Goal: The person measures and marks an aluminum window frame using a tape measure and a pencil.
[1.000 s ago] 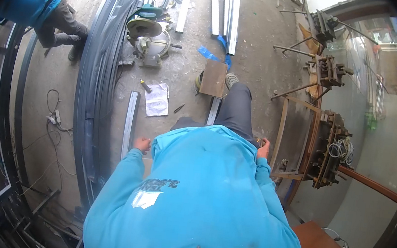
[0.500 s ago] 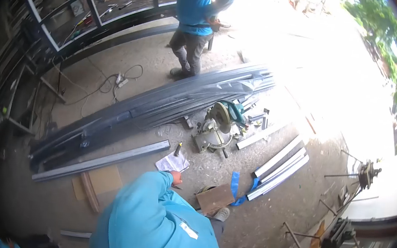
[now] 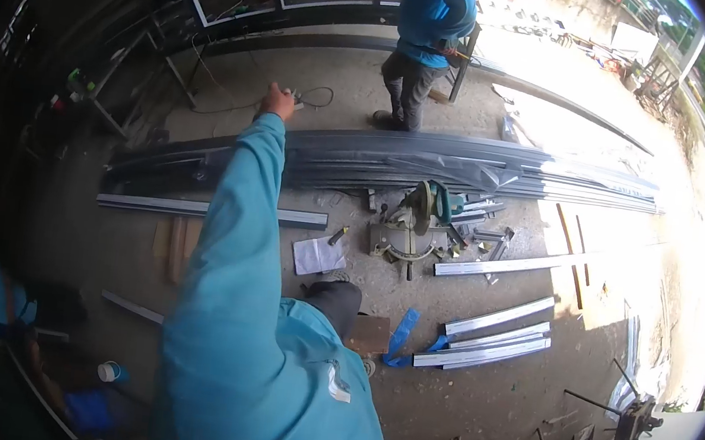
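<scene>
My left hand [image 3: 278, 102] is stretched far forward in a blue sleeve, over the bundle of dark metal profiles [image 3: 308, 150]. Its fingers look partly extended and apart, and I see nothing held in them. Just behind it in the view lies a power strip [image 3: 298, 101] with a cable; whether they touch cannot be told. Below, a white sheet of paper [image 3: 319, 256] lies on the floor with a yellow-and-black marker-like tool [image 3: 338, 236] at its corner. A miter saw [image 3: 412, 227] stands to the right of the paper. My right hand is out of sight.
Another person [image 3: 430, 38] in a blue shirt stands beyond the profiles; a second person [image 3: 1, 293] is low at the left. Cut white profiles [image 3: 496, 336] lie right of a brown board [image 3: 369, 333]. A long profile [image 3: 214, 210] lies left, and metal stands [image 3: 634, 422] lower right.
My left hand has swung from beside the paper out forward and left, the arm now straight. The view has turned, and the person at the left has come into sight.
</scene>
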Available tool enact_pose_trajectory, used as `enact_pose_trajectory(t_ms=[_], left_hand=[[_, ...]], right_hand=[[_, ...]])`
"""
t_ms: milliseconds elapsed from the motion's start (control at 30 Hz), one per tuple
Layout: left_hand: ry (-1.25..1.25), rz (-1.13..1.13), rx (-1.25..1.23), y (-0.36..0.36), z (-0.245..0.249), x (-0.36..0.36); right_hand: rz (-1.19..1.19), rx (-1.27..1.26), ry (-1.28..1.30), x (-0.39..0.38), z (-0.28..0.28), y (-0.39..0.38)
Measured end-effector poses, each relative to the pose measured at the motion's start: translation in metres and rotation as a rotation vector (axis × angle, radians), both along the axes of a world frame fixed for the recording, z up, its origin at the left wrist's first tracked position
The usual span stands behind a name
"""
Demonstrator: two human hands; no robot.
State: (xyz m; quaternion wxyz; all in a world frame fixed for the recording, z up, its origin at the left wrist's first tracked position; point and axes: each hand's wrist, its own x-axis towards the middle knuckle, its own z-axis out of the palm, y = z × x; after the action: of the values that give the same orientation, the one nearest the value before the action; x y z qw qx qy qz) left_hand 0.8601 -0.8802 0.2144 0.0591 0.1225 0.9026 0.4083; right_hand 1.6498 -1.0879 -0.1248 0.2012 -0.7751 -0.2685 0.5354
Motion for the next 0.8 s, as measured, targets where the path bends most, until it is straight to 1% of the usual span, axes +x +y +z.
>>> enact_pose_trajectory(t_ms=[33, 67, 133, 233, 267, 300, 333, 400, 433, 467, 500, 567, 600, 633, 667, 700, 733, 767, 800], left_hand=[[0.020, 0.019, 0.158, -0.002, 0.033, -0.043], [0.037, 0.042, 0.308, -0.007, 0.055, -0.080], [0.190, 0.001, 0.344, -0.010, 0.102, -0.118], [0.124, -0.242, 0.327, 0.020, 0.084, -0.142], [0.073, -0.336, 0.390, 0.030, 0.059, -0.124], [-0.015, -0.375, 0.390, 0.041, 0.023, -0.106], [-0.180, -0.442, 0.407, 0.051, -0.040, -0.100], [-0.417, -0.466, 0.206, 0.047, -0.175, -0.038], [-0.598, -0.504, -0.006, 0.029, -0.225, 0.013], [-0.832, -0.639, -0.200, 0.005, -0.305, 0.060], [-0.704, -0.715, -0.245, -0.009, -0.323, 0.100], [-0.488, -0.906, -0.369, -0.045, -0.331, 0.195], [-0.398, -1.029, -0.442, -0.073, -0.329, 0.231], [-0.542, -0.975, -0.390, -0.070, -0.327, 0.224], [-0.677, -0.917, -0.317, -0.070, -0.325, 0.217], [-0.748, -0.969, -0.307, -0.062, -0.309, 0.199], [-0.841, -1.001, -0.293, -0.066, -0.287, 0.194], [-0.863, -1.050, -0.362, -0.078, -0.281, 0.195], [-0.852, -1.093, -0.409, -0.079, -0.277, 0.196]], right_hand=[[0.019, -0.003, 0.017, -0.004, 0.002, 0.013], [0.041, -0.011, 0.024, -0.006, 0.004, 0.023], [0.080, -0.031, 0.037, -0.015, 0.006, 0.042], [0.116, -0.052, 0.067, -0.030, -0.008, 0.070], [0.128, -0.058, 0.080, -0.031, -0.014, 0.077], [0.147, -0.060, 0.114, -0.027, -0.029, 0.083], [0.171, -0.049, 0.172, -0.004, -0.051, 0.084], [0.222, -0.023, 0.371, 0.060, -0.101, 0.086], [0.315, -0.020, 0.386, -0.010, -0.021, 0.129], [0.407, -0.012, 0.401, -0.108, 0.096, 0.179], [0.579, -0.013, 0.245, -0.143, 0.120, 0.210], [0.532, -0.172, 0.382, -0.150, 0.101, 0.257], [0.487, -0.287, 0.368, -0.196, 0.158, 0.280], [0.515, -0.309, 0.503, -0.197, 0.147, 0.295], [0.421, -0.332, 0.560, -0.225, 0.166, 0.308], [0.433, -0.354, 0.593, -0.232, 0.156, 0.318], [0.466, -0.361, 0.607, -0.247, 0.157, 0.327], [0.571, -0.447, 0.547, -0.242, 0.141, 0.337], [0.674, -0.489, 0.470, -0.253, 0.145, 0.349]])
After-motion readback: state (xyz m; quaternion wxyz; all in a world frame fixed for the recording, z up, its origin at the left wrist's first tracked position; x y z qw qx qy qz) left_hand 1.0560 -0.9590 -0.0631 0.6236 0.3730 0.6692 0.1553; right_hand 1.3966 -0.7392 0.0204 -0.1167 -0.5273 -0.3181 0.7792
